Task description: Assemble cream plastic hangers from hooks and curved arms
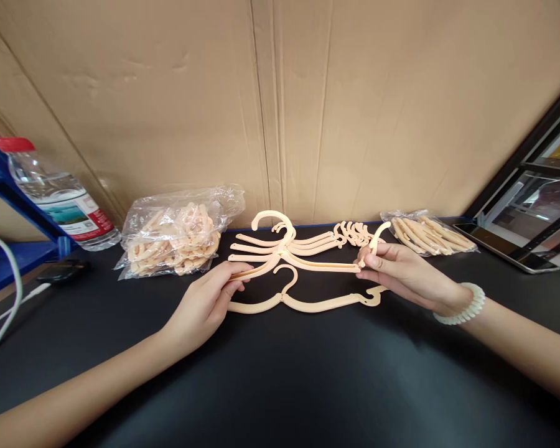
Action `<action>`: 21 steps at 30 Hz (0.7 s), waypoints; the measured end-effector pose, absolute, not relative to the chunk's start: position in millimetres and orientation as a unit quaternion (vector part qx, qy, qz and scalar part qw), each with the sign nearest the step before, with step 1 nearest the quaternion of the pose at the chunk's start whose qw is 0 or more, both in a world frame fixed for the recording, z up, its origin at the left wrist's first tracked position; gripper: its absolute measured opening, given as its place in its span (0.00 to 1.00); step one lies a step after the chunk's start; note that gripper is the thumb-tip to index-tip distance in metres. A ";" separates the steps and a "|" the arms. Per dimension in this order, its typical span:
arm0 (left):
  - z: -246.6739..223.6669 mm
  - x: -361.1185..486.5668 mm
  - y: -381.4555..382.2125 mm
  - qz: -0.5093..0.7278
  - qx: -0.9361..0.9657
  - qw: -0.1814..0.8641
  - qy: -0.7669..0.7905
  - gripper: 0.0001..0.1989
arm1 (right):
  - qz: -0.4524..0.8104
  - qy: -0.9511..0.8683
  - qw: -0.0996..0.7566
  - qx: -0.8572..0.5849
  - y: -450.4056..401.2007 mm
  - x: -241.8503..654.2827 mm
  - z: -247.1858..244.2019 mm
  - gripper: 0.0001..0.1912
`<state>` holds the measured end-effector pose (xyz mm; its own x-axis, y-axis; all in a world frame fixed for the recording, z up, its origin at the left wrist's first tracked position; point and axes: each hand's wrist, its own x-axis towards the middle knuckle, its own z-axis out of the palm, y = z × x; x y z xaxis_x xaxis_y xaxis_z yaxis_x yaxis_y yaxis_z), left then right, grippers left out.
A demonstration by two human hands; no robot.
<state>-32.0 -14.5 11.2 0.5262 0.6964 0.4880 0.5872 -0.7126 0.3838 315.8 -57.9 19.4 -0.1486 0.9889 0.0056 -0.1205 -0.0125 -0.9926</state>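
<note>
A peach-coloured plastic hanger (pixel 317 264) is held up off the table, its hook at the top. My left hand (pixel 205 305) pinches the left arm's end. At the other end, my right hand (pixel 396 274) is closed on a small curved hook piece (pixel 380 235), which meets the tip of the right arm; the fingers partly cover the joint. Below lies a second hanger (pixel 322 305) with a hook piece (pixel 372 297) at its right end. Behind the held one, several more hangers (pixel 315 242) are stacked on the black table (pixel 280 379).
Loose hook pieces (pixel 354 231) lie at the back. Clear bags of parts stand left (pixel 177 239) and right (pixel 427 233). A water bottle (pixel 70 199) and a cable (pixel 16 298) are on the left. A phone-like slab (pixel 508 249) lies right, before a cardboard wall (pixel 205 112).
</note>
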 end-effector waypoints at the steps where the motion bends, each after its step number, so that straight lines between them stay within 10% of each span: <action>1: 11.2 -31.9 -14.5 0.317 0.869 0.087 0.369 0.11 | 0.586 -0.497 0.478 -0.426 -59.0 314.9 20.4 0.13; 21: 9.4 -34.1 -14.1 0.304 0.880 0.078 0.357 0.11 | 0.666 -0.436 0.437 -0.419 -63.8 310.5 23.9 0.12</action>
